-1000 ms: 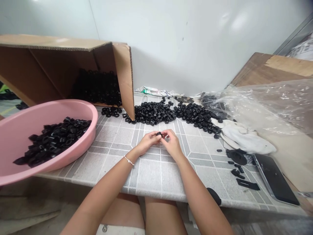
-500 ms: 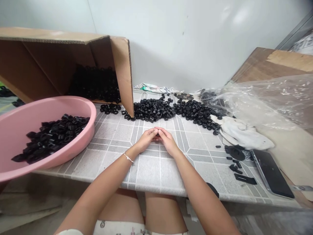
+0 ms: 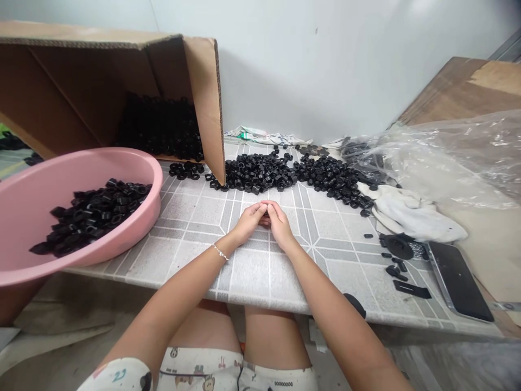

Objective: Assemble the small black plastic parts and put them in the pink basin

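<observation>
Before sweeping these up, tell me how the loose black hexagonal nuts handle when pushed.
The black hexagonal nuts will probably slide rather than roll, given their flat faces. They look like moulded plastic, so likely light. The heap may scatter easily: strays already lie apart.

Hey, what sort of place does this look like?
Probably a small, makeshift workshop for handling parts by hand: black hexagonal plastic parts lie heaped on a tiled counter, with more in a pink plastic basin and a tipped cardboard carton.
</observation>
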Demonstrator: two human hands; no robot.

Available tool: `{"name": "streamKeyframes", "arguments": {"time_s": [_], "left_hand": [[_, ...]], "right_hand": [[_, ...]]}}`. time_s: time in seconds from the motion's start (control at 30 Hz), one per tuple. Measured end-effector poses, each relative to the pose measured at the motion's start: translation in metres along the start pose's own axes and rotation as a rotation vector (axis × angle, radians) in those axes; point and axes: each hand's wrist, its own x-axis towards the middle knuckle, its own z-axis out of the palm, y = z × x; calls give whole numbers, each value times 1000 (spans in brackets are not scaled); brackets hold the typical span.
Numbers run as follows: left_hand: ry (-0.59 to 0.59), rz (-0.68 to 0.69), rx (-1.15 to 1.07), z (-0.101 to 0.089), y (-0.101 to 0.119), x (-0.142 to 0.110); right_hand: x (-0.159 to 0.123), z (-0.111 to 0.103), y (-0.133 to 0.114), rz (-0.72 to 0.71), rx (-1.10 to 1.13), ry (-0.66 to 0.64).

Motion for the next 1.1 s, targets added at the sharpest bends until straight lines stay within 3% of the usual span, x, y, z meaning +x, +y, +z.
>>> {"name": "streamKeyframes", "arguments": {"time_s": [0.23, 0.43, 0.6, 0.83, 0.93, 1.1], "left_hand": [[-31, -60, -149, -5, 3, 2], [-89, -59, -154, -7, 1, 2], [-107, -44, -135, -8, 0, 2], [-37, -76, -181, -8, 1, 6], [-63, -76, -169, -9, 2, 6], [-24, -59, -157, -8, 0, 5]], "right_hand": [[2, -2, 1, 112, 53, -49], [4, -6, 1, 21, 63, -56], [3, -8, -3, 27, 112, -108], [6, -13, 4, 108, 102, -63], [7, -15, 5, 76, 53, -61], [2, -17, -2, -124, -213, 104]]}}
